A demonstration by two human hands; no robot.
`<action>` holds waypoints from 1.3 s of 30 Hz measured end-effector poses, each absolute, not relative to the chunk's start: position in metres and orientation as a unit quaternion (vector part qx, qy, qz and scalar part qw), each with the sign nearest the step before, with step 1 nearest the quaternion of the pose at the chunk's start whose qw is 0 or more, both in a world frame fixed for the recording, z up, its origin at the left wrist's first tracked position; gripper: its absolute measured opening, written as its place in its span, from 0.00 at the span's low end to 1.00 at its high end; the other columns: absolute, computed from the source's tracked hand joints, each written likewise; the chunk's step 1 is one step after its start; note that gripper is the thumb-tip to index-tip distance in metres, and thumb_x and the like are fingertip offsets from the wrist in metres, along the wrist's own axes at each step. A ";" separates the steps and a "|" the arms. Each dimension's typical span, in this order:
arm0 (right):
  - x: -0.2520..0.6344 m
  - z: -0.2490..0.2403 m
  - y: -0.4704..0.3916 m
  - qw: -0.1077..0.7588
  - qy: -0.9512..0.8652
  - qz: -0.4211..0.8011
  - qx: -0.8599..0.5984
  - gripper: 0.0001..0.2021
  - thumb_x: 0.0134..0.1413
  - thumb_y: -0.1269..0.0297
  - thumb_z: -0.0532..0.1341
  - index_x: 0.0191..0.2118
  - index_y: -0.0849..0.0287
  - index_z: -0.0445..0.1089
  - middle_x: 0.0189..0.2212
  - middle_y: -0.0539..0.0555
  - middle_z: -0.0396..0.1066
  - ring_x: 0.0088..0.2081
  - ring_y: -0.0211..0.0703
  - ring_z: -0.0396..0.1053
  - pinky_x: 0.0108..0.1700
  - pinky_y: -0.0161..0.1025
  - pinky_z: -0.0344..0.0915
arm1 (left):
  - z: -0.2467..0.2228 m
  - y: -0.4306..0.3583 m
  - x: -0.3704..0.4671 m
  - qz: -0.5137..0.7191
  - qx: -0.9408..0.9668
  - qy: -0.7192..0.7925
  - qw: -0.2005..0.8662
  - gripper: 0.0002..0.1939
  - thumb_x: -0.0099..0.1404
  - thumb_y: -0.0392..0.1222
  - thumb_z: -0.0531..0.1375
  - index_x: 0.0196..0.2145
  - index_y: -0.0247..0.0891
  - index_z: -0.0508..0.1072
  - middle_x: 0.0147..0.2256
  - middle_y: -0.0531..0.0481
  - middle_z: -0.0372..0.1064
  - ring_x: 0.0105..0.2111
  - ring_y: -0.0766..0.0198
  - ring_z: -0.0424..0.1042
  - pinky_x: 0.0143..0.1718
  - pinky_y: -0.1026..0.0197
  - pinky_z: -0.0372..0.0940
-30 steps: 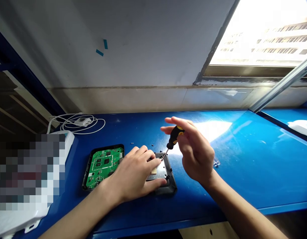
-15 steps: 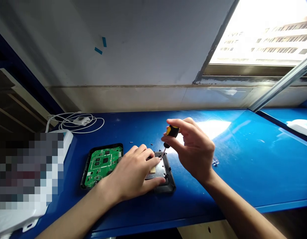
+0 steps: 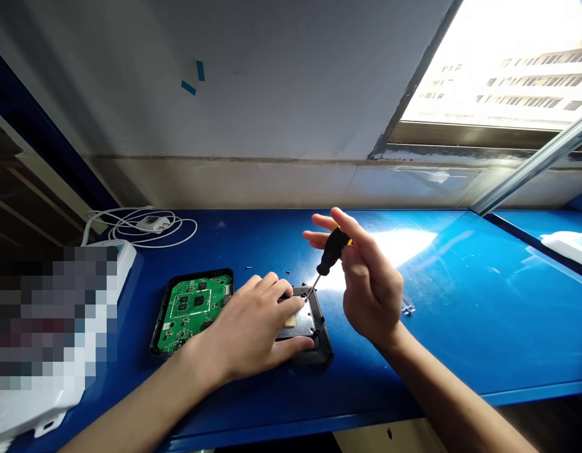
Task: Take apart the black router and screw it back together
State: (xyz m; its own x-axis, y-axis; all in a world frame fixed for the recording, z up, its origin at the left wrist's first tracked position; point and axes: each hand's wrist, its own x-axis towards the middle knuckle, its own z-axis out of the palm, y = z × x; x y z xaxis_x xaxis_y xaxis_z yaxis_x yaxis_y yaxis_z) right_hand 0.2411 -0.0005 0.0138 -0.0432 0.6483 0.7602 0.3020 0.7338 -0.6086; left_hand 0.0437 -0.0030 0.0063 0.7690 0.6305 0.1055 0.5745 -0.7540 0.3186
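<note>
My right hand (image 3: 370,283) grips a black and yellow screwdriver (image 3: 333,250) by its handle, tilted, with the tip at the upper part of a black casing (image 3: 324,343). A silvery metal plate (image 3: 301,324) with a tan pad lies in that casing. My left hand (image 3: 262,321) rests spread over the casing, thumb and index finger on the plate, the index fingertip beside the screwdriver's tip. Left of it lies another black shell holding a green circuit board (image 3: 189,314), partly covered by my left hand and wrist.
Small screws (image 3: 288,272) lie behind the casing on the blue table (image 3: 460,340). Small metal pieces (image 3: 408,306) sit right of my right wrist. A white cable with an adapter (image 3: 153,224) is at the back left, near a white-edged, pixelated device (image 3: 125,255).
My right hand has changed its hold on the screwdriver: its fingers have shifted round the handle, which now leans further right. My left hand stays in place on the casing.
</note>
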 end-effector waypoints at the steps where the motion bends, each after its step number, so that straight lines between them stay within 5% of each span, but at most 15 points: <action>1: 0.242 0.016 -0.001 0.601 -0.712 0.140 -0.335 0.22 0.74 0.67 0.50 0.68 0.44 0.62 0.59 0.56 0.72 0.52 0.49 0.78 0.51 0.54 0.80 | 0.006 -0.003 0.044 0.104 0.930 0.324 0.136 0.18 0.70 0.58 0.63 0.48 0.43 0.76 0.46 0.47 0.71 0.44 0.51 0.66 0.44 0.48 0.63; 7: 0.240 0.019 0.003 0.610 -0.689 0.080 -0.382 0.19 0.61 0.66 0.69 0.56 0.44 0.74 0.41 0.52 0.72 0.38 0.45 0.77 0.41 0.47 0.81 | 0.007 -0.002 0.044 0.110 0.932 0.320 0.130 0.18 0.70 0.58 0.64 0.46 0.41 0.76 0.45 0.47 0.70 0.44 0.50 0.66 0.43 0.49 0.62; 10: 0.241 0.021 0.004 0.608 -0.690 0.104 -0.378 0.13 0.69 0.65 0.60 0.56 0.46 0.73 0.48 0.54 0.72 0.42 0.45 0.78 0.43 0.47 0.79 | 0.007 -0.002 0.044 0.110 0.932 0.322 0.127 0.18 0.70 0.58 0.63 0.46 0.41 0.76 0.44 0.47 0.70 0.44 0.51 0.66 0.43 0.49 0.62; 13: 0.243 0.023 0.004 0.595 -0.711 0.126 -0.353 0.19 0.73 0.68 0.53 0.62 0.46 0.69 0.52 0.55 0.75 0.48 0.46 0.79 0.46 0.48 0.79 | 0.007 -0.002 0.044 0.108 0.932 0.323 0.125 0.19 0.70 0.59 0.63 0.45 0.41 0.76 0.44 0.47 0.70 0.43 0.51 0.66 0.43 0.49 0.62; 18: 0.243 0.020 0.003 0.619 -0.694 0.029 -0.366 0.21 0.56 0.68 0.72 0.54 0.44 0.76 0.39 0.51 0.71 0.36 0.43 0.75 0.39 0.45 0.78 | 0.006 -0.001 0.044 0.120 0.933 0.317 0.124 0.18 0.69 0.57 0.65 0.46 0.41 0.76 0.45 0.46 0.71 0.44 0.51 0.67 0.42 0.51 0.61; 24: 0.240 0.021 -0.002 0.591 -0.721 0.111 -0.344 0.22 0.73 0.70 0.52 0.66 0.45 0.64 0.54 0.55 0.75 0.47 0.46 0.79 0.46 0.49 0.79 | 0.008 -0.002 0.045 0.108 0.932 0.322 0.129 0.18 0.70 0.58 0.63 0.45 0.41 0.76 0.44 0.47 0.71 0.43 0.51 0.67 0.41 0.50 0.60; 31: 0.241 0.016 0.003 0.622 -0.689 0.065 -0.365 0.23 0.52 0.72 0.74 0.52 0.46 0.74 0.39 0.49 0.71 0.36 0.44 0.76 0.39 0.47 0.79 | 0.005 -0.002 0.043 0.127 0.932 0.315 0.124 0.18 0.68 0.57 0.66 0.45 0.41 0.76 0.44 0.47 0.71 0.43 0.52 0.67 0.42 0.51 0.60; 36: 0.243 0.019 -0.003 0.608 -0.715 0.097 -0.331 0.17 0.68 0.72 0.59 0.58 0.47 0.71 0.49 0.54 0.73 0.43 0.45 0.79 0.39 0.46 0.79 | 0.004 -0.001 0.043 0.126 0.932 0.316 0.125 0.18 0.69 0.58 0.65 0.46 0.42 0.76 0.44 0.47 0.71 0.43 0.51 0.67 0.41 0.51 0.60; 39: 0.243 0.022 -0.005 0.598 -0.721 0.103 -0.335 0.19 0.68 0.74 0.59 0.58 0.47 0.70 0.50 0.54 0.75 0.43 0.45 0.79 0.39 0.45 0.79 | 0.005 -0.002 0.043 0.126 0.932 0.318 0.124 0.18 0.69 0.58 0.65 0.45 0.42 0.77 0.44 0.47 0.71 0.43 0.51 0.67 0.41 0.51 0.60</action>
